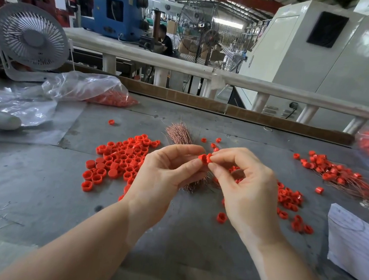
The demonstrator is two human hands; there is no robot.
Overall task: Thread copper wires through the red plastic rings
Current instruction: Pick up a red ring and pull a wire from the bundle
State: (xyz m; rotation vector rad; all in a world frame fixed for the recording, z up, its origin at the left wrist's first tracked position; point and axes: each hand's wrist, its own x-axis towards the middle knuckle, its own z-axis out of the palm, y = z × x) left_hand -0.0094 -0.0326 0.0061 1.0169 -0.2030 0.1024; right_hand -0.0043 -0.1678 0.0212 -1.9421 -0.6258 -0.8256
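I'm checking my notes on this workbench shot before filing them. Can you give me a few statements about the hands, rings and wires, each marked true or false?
1. Both the left hand and the right hand pinch red rings between them. True.
2. The copper wire bundle lies beyond the hands on the table. True.
3. The loose ring pile sits to the right of both hands. False: it lies to the left hand's side.
4. The clear plastic bag at far left holds blue parts. False: the parts are red-orange.
5. A small white fan stands at far left. True.
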